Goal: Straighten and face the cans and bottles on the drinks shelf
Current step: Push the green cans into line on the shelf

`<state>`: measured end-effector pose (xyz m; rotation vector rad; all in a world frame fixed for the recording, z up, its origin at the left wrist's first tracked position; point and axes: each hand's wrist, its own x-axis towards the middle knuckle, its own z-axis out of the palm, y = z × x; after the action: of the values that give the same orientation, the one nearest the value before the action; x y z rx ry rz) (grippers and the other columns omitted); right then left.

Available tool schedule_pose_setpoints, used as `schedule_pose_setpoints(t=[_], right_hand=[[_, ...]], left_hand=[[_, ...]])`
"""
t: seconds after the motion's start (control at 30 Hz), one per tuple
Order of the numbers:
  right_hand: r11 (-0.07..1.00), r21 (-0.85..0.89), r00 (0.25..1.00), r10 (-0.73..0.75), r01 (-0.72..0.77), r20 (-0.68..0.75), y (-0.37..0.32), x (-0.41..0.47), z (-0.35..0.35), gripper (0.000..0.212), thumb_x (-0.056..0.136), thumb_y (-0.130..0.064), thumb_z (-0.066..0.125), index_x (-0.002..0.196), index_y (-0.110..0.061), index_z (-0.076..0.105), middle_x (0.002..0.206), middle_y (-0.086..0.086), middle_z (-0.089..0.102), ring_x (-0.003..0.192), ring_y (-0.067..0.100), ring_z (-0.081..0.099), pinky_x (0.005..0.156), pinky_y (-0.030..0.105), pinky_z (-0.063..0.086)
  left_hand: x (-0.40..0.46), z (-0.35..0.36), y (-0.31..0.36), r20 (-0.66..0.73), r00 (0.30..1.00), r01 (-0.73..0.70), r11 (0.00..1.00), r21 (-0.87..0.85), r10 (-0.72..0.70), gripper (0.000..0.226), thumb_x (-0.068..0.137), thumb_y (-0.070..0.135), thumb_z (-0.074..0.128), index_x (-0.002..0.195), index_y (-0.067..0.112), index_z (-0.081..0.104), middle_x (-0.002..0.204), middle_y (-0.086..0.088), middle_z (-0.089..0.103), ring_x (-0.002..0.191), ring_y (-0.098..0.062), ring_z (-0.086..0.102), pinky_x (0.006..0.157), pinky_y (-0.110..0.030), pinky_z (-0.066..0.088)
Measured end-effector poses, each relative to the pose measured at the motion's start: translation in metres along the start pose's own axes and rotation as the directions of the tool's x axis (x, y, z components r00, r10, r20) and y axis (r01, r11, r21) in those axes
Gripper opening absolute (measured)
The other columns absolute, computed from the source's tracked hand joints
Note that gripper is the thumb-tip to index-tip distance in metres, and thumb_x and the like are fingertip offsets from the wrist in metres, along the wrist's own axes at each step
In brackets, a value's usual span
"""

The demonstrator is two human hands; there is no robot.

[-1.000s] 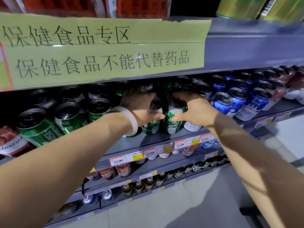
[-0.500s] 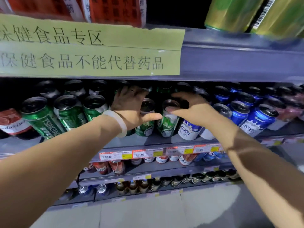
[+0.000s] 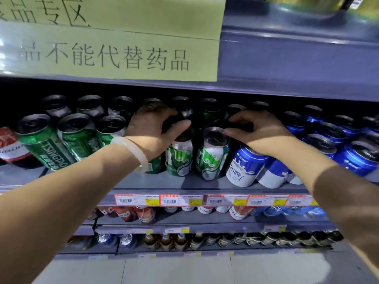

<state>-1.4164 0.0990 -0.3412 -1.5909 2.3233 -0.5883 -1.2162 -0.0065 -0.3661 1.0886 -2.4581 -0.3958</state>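
Note:
The drinks shelf (image 3: 155,182) holds rows of cans. My left hand (image 3: 152,130), with a pale bangle on the wrist, curls thumb and fingers round a dark-topped second-row can (image 3: 172,122), just behind a front green-and-white can (image 3: 178,158). My right hand (image 3: 261,135) curls over another dark-topped can behind the front row (image 3: 240,126). Its thumb tip touches the rim of the second front green-and-white can (image 3: 212,156), and its palm covers the top of a blue-and-white can (image 3: 244,168).
Green Tsingtao cans (image 3: 44,144) lean at the left beside a red can (image 3: 10,146). Blue cans (image 3: 356,158) fill the right. A green paper sign (image 3: 127,56) hangs on the shelf above. Price tags (image 3: 180,200) line the edge; lower shelves hold cans and bottles (image 3: 196,241).
Both hands have reached further back, from the front green-and-white cans to the cans behind them. The view has shifted right and closer to the shelf.

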Motion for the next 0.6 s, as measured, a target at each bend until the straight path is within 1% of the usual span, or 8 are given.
schedule_pose_setpoints(t=[0.13, 0.23, 0.3, 0.37, 0.43, 0.47, 0.53, 0.6], right_hand=[[1.000, 0.013, 0.999, -0.022, 0.022, -0.042, 0.010, 0.004, 0.002, 0.033, 0.084, -0.032, 0.065, 0.114, -0.018, 0.064, 0.118, 0.000, 0.065, 0.109, 0.017, 0.058, 0.088, 0.020, 0.038], [1.000, 0.003, 0.991, -0.028, 0.028, -0.128, 0.018, 0.010, -0.001, 0.034, 0.079, -0.031, 0.071, 0.111, -0.019, 0.065, 0.115, 0.005, 0.066, 0.107, 0.020, 0.058, 0.085, 0.020, 0.037], [0.998, -0.054, 0.989, -0.029, 0.021, -0.144, 0.021, 0.015, -0.005, 0.044, 0.076, -0.032, 0.074, 0.116, -0.020, 0.062, 0.119, 0.005, 0.064, 0.111, 0.021, 0.056, 0.080, 0.018, 0.032], [0.994, -0.099, 0.992, -0.054, 0.043, -0.111, 0.023, 0.023, -0.008, 0.057, 0.072, -0.033, 0.077, 0.123, -0.020, 0.057, 0.126, 0.005, 0.061, 0.117, 0.022, 0.053, 0.085, 0.019, 0.033], [0.992, -0.106, 0.996, -0.070, 0.063, -0.058, 0.024, 0.032, -0.008, 0.070, 0.066, -0.037, 0.081, 0.128, -0.021, 0.052, 0.130, 0.006, 0.058, 0.122, 0.025, 0.051, 0.101, 0.028, 0.038], [0.992, -0.109, 0.997, -0.069, 0.065, -0.032, 0.024, 0.036, -0.007, 0.076, 0.063, -0.038, 0.082, 0.130, -0.021, 0.050, 0.132, 0.006, 0.056, 0.123, 0.025, 0.050, 0.103, 0.034, 0.038], [0.992, -0.111, 0.998, -0.068, 0.068, 0.008, 0.025, 0.043, -0.005, 0.081, 0.062, -0.036, 0.083, 0.133, -0.021, 0.046, 0.135, 0.005, 0.054, 0.125, 0.025, 0.049, 0.104, 0.037, 0.038], [0.993, -0.088, 0.996, -0.082, 0.085, 0.041, 0.026, 0.048, -0.004, 0.080, 0.063, -0.028, 0.083, 0.133, -0.021, 0.046, 0.135, 0.004, 0.054, 0.125, 0.024, 0.049, 0.104, 0.033, 0.038]], left_hand=[[0.003, 0.004, 0.006, -0.033, 0.999, 0.007, 0.999, -0.033, -0.008, 0.081, 0.064, 0.073, 0.029, 0.114, 0.019, 0.064, 0.117, -0.005, 0.063, 0.114, -0.025, 0.053, 0.096, -0.026, 0.037], [0.013, 0.006, 0.017, -0.039, 0.999, -0.004, 0.998, -0.061, 0.002, 0.062, 0.073, 0.062, 0.057, 0.116, 0.017, 0.062, 0.118, -0.005, 0.064, 0.114, -0.023, 0.054, 0.093, -0.021, 0.034], [0.024, 0.007, 0.024, -0.024, 1.000, -0.004, 0.998, -0.064, 0.003, 0.056, 0.076, 0.050, 0.068, 0.121, 0.017, 0.059, 0.119, -0.004, 0.063, 0.115, -0.024, 0.054, 0.097, -0.025, 0.037], [0.039, 0.009, 0.028, 0.034, 0.999, -0.004, 0.999, -0.041, 0.005, 0.062, 0.073, 0.049, 0.070, 0.126, 0.019, 0.054, 0.124, -0.003, 0.060, 0.119, -0.025, 0.052, 0.100, -0.029, 0.038], [0.055, 0.012, 0.029, 0.127, 0.992, 0.005, 1.000, -0.021, -0.003, 0.071, 0.070, 0.050, 0.072, 0.130, 0.023, 0.047, 0.131, -0.002, 0.055, 0.122, -0.025, 0.049, 0.099, -0.030, 0.036], [0.062, 0.014, 0.030, 0.172, 0.985, 0.010, 1.000, -0.026, -0.005, 0.074, 0.068, 0.050, 0.074, 0.132, 0.025, 0.045, 0.133, 0.000, 0.053, 0.123, -0.024, 0.048, 0.100, -0.030, 0.036], [0.075, 0.020, 0.030, 0.273, 0.962, 0.017, 0.996, -0.082, 0.006, 0.078, 0.066, 0.045, 0.078, 0.133, 0.026, 0.043, 0.136, 0.002, 0.051, 0.126, -0.022, 0.046, 0.105, -0.031, 0.035], [0.085, 0.029, 0.027, 0.359, 0.933, 0.019, 0.991, -0.134, 0.031, 0.081, 0.065, 0.040, 0.080, 0.134, 0.027, 0.041, 0.137, 0.003, 0.050, 0.127, -0.021, 0.045, 0.108, -0.035, 0.034]])
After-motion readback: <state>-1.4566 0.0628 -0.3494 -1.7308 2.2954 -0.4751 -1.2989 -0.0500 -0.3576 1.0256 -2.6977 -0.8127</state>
